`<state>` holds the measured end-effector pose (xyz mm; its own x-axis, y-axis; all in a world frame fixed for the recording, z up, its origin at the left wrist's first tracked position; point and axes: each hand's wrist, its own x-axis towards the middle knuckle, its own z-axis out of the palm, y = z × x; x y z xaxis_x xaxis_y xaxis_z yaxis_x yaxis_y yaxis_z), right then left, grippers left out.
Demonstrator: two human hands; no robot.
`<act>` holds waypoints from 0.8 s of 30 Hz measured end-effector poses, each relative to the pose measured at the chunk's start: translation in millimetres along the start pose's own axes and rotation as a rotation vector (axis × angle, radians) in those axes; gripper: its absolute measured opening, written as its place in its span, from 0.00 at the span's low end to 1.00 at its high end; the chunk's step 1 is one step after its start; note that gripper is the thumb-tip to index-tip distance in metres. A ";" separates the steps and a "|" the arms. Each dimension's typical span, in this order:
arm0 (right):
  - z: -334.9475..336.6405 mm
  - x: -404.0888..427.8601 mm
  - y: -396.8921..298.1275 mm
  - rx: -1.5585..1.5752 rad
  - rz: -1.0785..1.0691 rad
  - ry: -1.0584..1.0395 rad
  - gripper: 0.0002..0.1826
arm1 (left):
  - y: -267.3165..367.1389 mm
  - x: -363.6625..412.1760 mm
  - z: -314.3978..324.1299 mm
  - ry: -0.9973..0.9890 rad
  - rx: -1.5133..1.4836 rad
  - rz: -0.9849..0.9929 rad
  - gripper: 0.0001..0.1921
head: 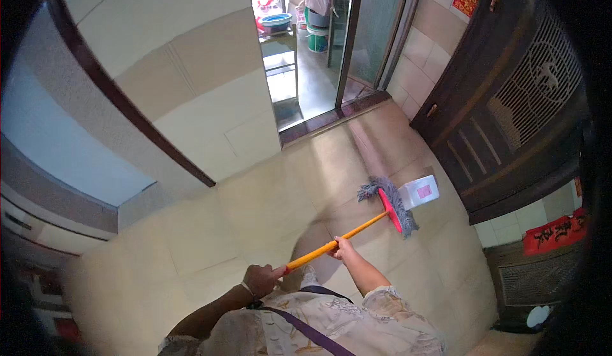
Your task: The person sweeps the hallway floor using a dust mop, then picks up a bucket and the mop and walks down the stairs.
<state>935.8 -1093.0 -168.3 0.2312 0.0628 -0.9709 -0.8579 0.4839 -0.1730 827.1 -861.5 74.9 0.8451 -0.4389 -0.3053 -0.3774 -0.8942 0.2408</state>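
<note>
A mop with an orange handle [311, 256] slants across the view before me. My left hand [262, 279] is closed around the red end of the handle, close to my body. Farther along the same handle, my right hand [340, 248] grips it. The mop's grey string head [397, 203], on a red holder [390, 210], lies on the tiled floor [258, 222]. Just beyond the mop head, touching or nearly touching it, is a white plastic container [420, 192] with a pink label.
Dark wooden doors [478, 112] stand to the right, with red paper hangings beside them. Ahead, a sliding glass door [373, 31] has a dark stone threshold [334, 119]. Past it are a metal rack [295, 69] and a green bucket [317, 41]. A tiled wall [210, 93] rises at left.
</note>
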 end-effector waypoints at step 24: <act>172.3 -182.8 497.3 -0.979 0.744 -0.731 0.07 | 74.3 -503.7 -44.1 0.127 -0.232 -1.169 0.22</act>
<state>546.0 -713.5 -48.2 -0.4823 0.6033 -0.6351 -0.7783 -0.6279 -0.0054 390.1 -703.0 287.2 0.6675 0.6517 -0.3601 0.7096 -0.7033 0.0426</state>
